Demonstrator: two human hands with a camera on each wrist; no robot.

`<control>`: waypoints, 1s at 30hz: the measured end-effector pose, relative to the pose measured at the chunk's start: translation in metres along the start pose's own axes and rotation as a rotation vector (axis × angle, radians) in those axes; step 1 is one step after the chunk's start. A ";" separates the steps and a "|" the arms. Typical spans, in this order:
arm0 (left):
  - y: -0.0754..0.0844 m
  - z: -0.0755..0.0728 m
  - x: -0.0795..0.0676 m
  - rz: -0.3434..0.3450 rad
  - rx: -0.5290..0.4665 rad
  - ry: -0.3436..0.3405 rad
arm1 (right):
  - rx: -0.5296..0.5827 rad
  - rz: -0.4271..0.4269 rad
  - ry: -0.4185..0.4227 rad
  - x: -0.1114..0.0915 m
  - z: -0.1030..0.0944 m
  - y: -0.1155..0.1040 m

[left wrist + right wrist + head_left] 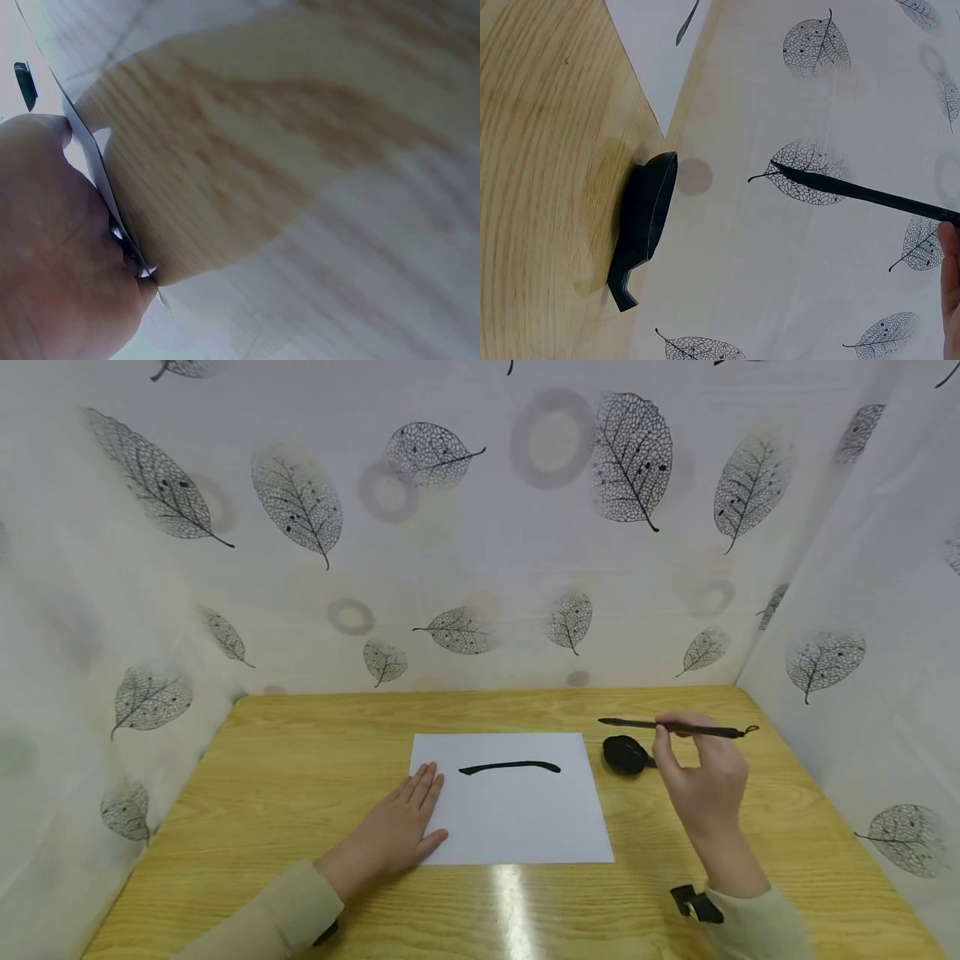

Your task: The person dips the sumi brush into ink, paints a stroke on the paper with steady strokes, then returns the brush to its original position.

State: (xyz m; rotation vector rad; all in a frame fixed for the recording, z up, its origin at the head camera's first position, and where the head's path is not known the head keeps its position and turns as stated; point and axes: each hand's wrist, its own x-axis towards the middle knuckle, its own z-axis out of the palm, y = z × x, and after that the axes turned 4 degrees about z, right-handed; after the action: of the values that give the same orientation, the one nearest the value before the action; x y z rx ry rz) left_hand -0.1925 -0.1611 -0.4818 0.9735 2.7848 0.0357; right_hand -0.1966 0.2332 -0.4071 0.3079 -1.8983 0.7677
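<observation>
A sheet of white paper point(517, 822) lies on the table, bearing one black horizontal brush stroke point(510, 766). My left hand point(401, 827) rests on the paper's left edge with straight fingers; the left wrist view shows that hand point(60, 240) along the sheet's edge. In my right hand point(705, 768) a dark writing brush point(637, 722) is pinched between thumb and fingers, held nearly level, tip to the left. Below the brush, right of the paper, sits a small black ink dish point(625, 755) with a short handle. The right wrist view shows the brush point(870, 196) apart from the dish point(646, 210).
The wooden table point(315, 760) carries the paper and dish. A pale curtain point(480, 552) printed with leaves hangs behind and along both sides. A black strap point(696, 904) shows at the right wrist.
</observation>
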 end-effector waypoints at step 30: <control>-0.002 0.004 0.001 0.031 -0.046 0.043 | -0.044 -0.521 0.055 -0.009 -0.019 0.017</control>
State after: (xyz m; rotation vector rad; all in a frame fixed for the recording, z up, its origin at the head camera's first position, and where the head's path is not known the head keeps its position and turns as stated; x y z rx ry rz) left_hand -0.1939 -0.1623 -0.4864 1.0159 2.7941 0.1261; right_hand -0.1877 0.2569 -0.4158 0.7118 -1.6731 0.3778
